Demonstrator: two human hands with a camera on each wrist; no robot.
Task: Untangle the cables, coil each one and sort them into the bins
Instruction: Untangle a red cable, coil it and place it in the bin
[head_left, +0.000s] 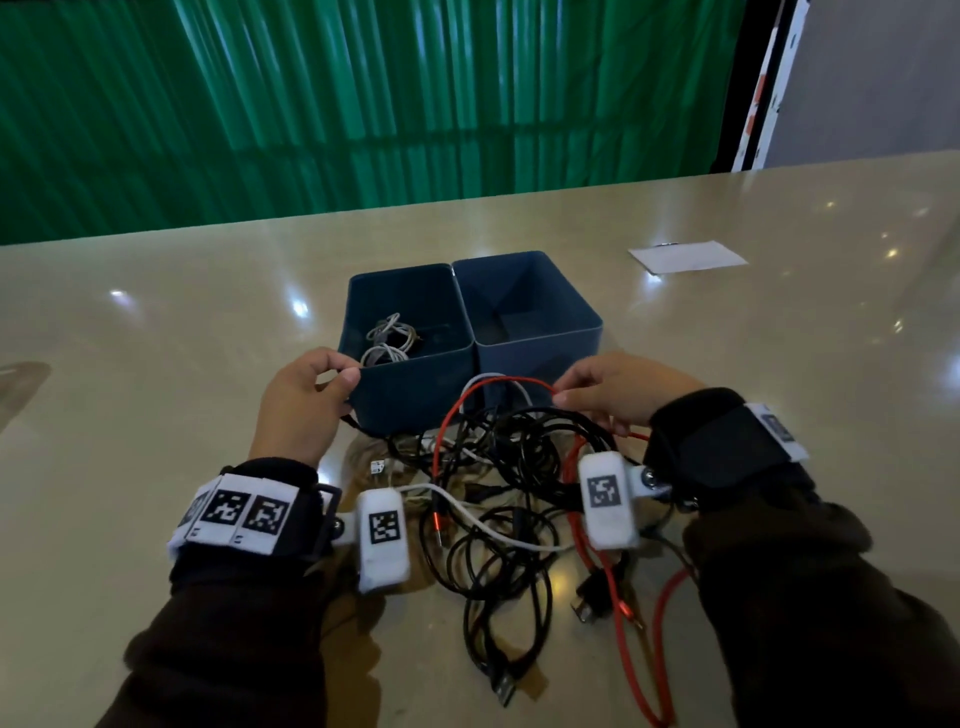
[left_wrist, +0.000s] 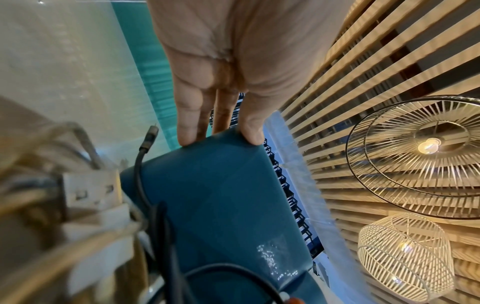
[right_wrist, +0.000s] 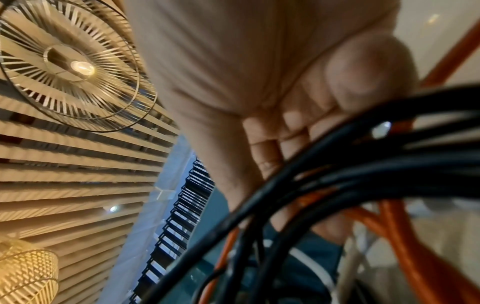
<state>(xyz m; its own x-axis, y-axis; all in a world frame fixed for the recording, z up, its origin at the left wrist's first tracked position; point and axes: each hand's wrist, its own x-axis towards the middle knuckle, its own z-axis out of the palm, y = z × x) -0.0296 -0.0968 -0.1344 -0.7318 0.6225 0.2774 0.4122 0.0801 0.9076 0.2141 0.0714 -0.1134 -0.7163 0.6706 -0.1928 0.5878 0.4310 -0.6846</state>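
right hand (right_wrist: 298, 86) grip: blurred, behind black cables (right_wrist: 363, 164) | red cable (head_left: 660, 675): cut off, bottom edge

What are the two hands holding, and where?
The left hand pinches the left dark blue plastic bin by its near rim. The right hand pinches the thin red cable along its raised loop.

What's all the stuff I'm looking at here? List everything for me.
bins: two, dark blue, side by side mid-table; left one holds pale coiled cables, right one looks empty
tangled cables: count unclear, black, red, white, heaped in front of the bins
red cable: one, arching up from the heap
paper: one, white, far right of the table
table: one, glossy beige
curtain: green, behind the table
left hand: pinching the left bin's near rim
right hand: pinching the red cable
wrist cameras: two, white, tagged
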